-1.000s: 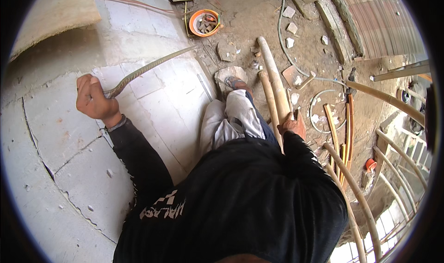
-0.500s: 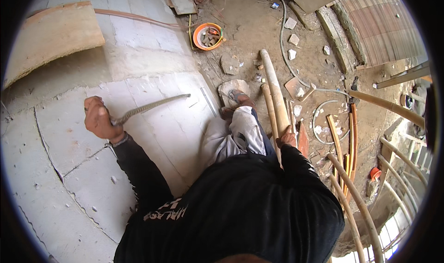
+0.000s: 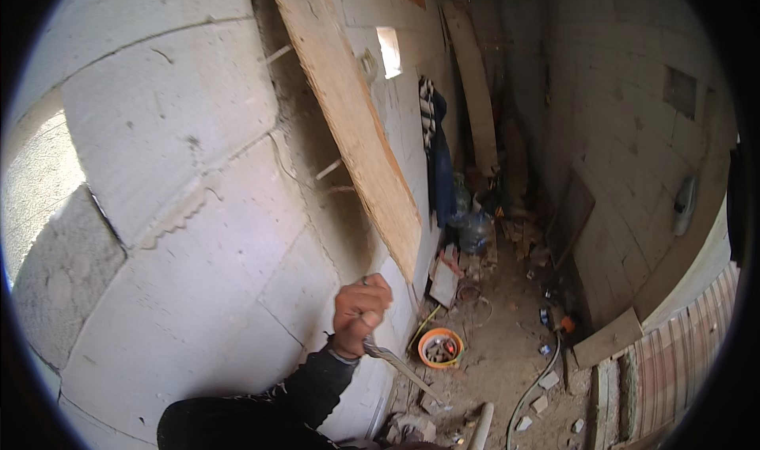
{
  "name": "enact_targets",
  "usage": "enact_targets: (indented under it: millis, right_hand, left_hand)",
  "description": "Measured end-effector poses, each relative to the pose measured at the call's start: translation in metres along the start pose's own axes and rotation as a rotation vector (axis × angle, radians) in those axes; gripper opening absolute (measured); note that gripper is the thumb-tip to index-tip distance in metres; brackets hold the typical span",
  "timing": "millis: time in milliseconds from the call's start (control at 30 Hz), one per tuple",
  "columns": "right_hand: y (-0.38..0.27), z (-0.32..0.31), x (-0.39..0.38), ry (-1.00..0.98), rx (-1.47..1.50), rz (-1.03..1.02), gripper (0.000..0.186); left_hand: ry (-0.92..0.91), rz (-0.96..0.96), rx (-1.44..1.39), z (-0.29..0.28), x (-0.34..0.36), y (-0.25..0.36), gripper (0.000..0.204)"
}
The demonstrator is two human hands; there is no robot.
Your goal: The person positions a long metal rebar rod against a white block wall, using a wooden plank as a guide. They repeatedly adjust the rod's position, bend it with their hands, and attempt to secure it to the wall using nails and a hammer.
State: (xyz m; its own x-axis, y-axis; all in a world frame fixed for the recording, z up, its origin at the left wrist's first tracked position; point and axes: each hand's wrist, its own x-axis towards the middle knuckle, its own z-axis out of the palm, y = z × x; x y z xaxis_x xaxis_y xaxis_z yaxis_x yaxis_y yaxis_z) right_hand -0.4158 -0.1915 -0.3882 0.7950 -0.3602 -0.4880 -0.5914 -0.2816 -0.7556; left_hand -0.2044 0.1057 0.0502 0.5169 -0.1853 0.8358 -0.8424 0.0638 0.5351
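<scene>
– Where's the rod (image 3: 400, 364)?
– Clenched in the left hand (image 3: 362, 311), the nearer of 2, its long axis slanting to the lower right
– And the right hand?
– Out of view, can't tell

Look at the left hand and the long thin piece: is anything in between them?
Nothing visible is. The left hand is already closed on the long thin piece. The orange bucket shows beyond them, not between.
</scene>
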Motion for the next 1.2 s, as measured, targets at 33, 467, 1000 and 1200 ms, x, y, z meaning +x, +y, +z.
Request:
enact_targets:
  millis: [33,467,1000,1200]
  right_hand:
    - [-0.022,-0.005,-0.007,0.001,0.082,-0.063,0.087]
    - [-0.311,-0.004,-0.143,0.010,-0.011,-1.047,0.061]
    - [-0.312,0.057,-0.116,-0.299,0.177,-0.982,0.041]
    - [-0.311,0.050,-0.109,-0.308,0.228,-0.912,0.040]
  left_hand:
    - [0.005,-0.009,0.031,0.002,0.009,0.013,0.053]
    - [0.303,0.182,0.335,-0.006,0.117,0.095,0.041]
    - [0.509,-0.021,0.391,-0.032,0.180,0.103,0.068]
    - [0.588,-0.046,0.438,-0.056,0.214,0.111,0.067]
